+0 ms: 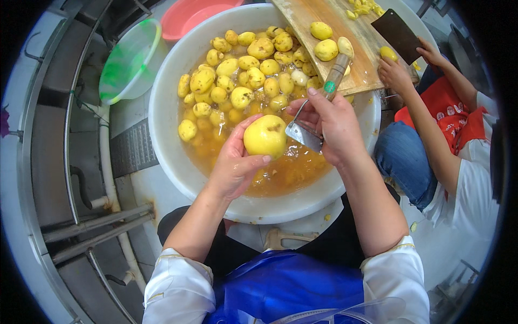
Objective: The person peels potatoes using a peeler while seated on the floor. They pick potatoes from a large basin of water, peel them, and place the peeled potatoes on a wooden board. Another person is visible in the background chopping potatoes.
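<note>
A large yellow potato (265, 137) rests in my left hand (236, 170), its dark hollow facing up and to the right. My right hand (342, 125) grips a peeler with a wooden handle (335, 77) and a flat metal blade (303, 135). The blade hangs just right of the potato, seemingly apart from it. Below both hands, a big round white tub (166, 150) holds brownish water. Many potatoes (243, 97) with brown patches are heaped in its far part; others show dimly under the water.
A wooden board (360, 52) lies over the tub's far right, carrying potatoes (325, 49) and cut pieces (362, 8). There a co-worker's hands hold a cleaver (398, 35) and a potato (388, 53). A green-and-white basin (131, 60), a pink basin (194, 16) and pipes (107, 162) are to the left.
</note>
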The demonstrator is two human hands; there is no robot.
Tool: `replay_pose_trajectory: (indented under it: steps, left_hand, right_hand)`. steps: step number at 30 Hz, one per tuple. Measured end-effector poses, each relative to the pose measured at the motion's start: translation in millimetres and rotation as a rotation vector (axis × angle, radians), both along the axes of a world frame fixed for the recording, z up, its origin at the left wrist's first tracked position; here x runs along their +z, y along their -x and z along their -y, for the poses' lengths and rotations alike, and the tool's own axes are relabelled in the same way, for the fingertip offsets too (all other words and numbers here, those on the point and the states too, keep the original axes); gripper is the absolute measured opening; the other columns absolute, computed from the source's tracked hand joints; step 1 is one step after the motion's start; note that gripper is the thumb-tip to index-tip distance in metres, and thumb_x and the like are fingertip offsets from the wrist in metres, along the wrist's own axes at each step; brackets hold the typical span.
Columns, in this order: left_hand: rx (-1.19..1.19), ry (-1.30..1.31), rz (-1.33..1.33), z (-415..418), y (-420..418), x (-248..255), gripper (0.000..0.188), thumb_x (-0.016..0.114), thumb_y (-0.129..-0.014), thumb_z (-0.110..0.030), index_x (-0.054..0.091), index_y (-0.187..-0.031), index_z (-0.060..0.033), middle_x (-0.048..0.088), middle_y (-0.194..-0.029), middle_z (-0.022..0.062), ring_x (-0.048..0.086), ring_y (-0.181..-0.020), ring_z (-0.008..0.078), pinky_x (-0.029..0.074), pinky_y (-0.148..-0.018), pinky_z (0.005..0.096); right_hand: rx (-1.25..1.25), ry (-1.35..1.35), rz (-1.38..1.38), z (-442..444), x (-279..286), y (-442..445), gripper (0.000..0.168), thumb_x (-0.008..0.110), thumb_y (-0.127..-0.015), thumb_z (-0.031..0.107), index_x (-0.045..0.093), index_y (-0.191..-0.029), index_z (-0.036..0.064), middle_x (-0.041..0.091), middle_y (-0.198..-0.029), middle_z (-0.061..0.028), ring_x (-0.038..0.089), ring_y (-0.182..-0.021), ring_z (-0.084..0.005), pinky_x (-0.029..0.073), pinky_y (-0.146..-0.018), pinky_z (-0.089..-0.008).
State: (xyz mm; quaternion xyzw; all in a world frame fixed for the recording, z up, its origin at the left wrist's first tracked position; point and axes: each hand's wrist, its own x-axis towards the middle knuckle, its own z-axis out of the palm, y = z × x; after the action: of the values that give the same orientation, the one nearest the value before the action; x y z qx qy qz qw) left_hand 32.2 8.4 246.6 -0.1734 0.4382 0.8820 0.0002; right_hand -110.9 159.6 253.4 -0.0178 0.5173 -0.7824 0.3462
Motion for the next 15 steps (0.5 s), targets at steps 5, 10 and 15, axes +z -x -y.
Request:
replay_pose_trajectory:
  steps: [5, 10, 15]
  left_hand:
    - [-0.008, -0.202, -0.063, 5.2, -5.3, 6.7, 0.067, 0.064, -0.081, -0.003, 0.033, -0.140, -0.0131, 0.046, -0.133, 0.0105, 0.052, -0.119, 0.0254, 0.048, -0.097, 0.0411]
    - [0.035, -0.248, -0.016, 7.8, -13.3, 9.1, 0.048, 0.058, -0.091, -0.017, 0.036, -0.134, -0.0130, 0.051, -0.125, 0.0112, 0.060, -0.102, 0.0273, 0.055, -0.072, 0.0384]
    - [0.015, -0.140, 0.023, 2.5, -11.2, 3.8, 0.036, 0.054, -0.096, -0.028, 0.042, -0.127, -0.0139, 0.059, -0.109, 0.0081, 0.062, -0.082, 0.0182, 0.045, -0.051, 0.0261]
  right_hand:
    - [0.059, -0.096, -0.123, 8.1, -15.1, -11.0, 0.019, 0.052, -0.099, 0.022, 0.047, -0.103, 0.005, 0.067, -0.087, -0.0128, 0.067, -0.078, -0.0197, 0.056, -0.069, -0.0321]
    - [0.076, -0.391, -0.426, 13.1, 19.1, -24.9, 0.017, 0.052, -0.100, 0.021, 0.047, -0.100, 0.005, 0.068, -0.087, -0.0120, 0.067, -0.080, -0.0180, 0.055, -0.073, -0.0314]
    - [-0.066, -0.101, -0.517, 10.2, 34.2, -39.9, 0.010, 0.055, -0.098, 0.010, 0.047, -0.097, 0.004, 0.065, -0.087, -0.0098, 0.066, -0.084, -0.0168, 0.054, -0.078, -0.0308]
